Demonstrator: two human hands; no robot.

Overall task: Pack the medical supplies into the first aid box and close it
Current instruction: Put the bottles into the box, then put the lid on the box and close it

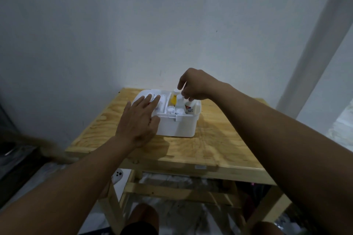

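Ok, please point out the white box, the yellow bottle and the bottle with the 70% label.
white box [176, 127], head view, front wall.
yellow bottle [173, 99], head view, its yellow body inside the box.
bottle with the 70% label [189, 108], head view, on the label.

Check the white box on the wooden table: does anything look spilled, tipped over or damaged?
Nothing stands out. The first aid box sits flat on the table, open, with bottles upright inside, including one with a red label. The left hand rests on its left side; the right hand reaches in from above. No spill shows.
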